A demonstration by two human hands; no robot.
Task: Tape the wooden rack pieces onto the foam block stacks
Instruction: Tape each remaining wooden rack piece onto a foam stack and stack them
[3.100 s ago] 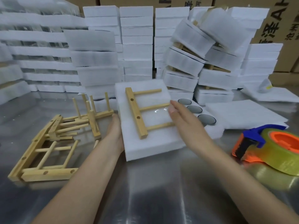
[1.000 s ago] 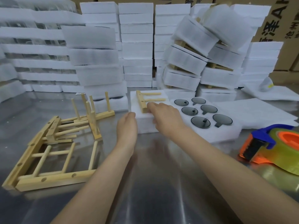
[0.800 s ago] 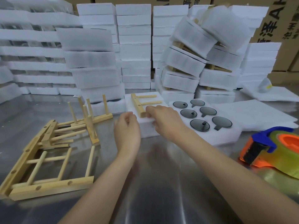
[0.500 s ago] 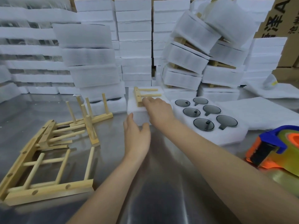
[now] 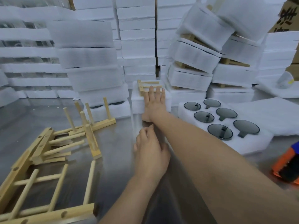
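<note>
Right hand [image 5: 154, 102] flat, fingers straight, pressing pale wooden rack piece [image 5: 142, 85] onto white foam block [image 5: 137, 102], far across steel surface [image 5: 116, 159]; left hand [image 5: 150, 156] loosely curled, empty. Step: seating rack. Next probably: orange tape dispenser [image 5: 286, 167]

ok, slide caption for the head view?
Right hand flat on a foam block bearing a wooden rack piece; left hand loosely curled nearby.

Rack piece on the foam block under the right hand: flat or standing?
Flat. The rack piece lies on the foam block, dowels level along its top; right hand rests flat on it.
</note>
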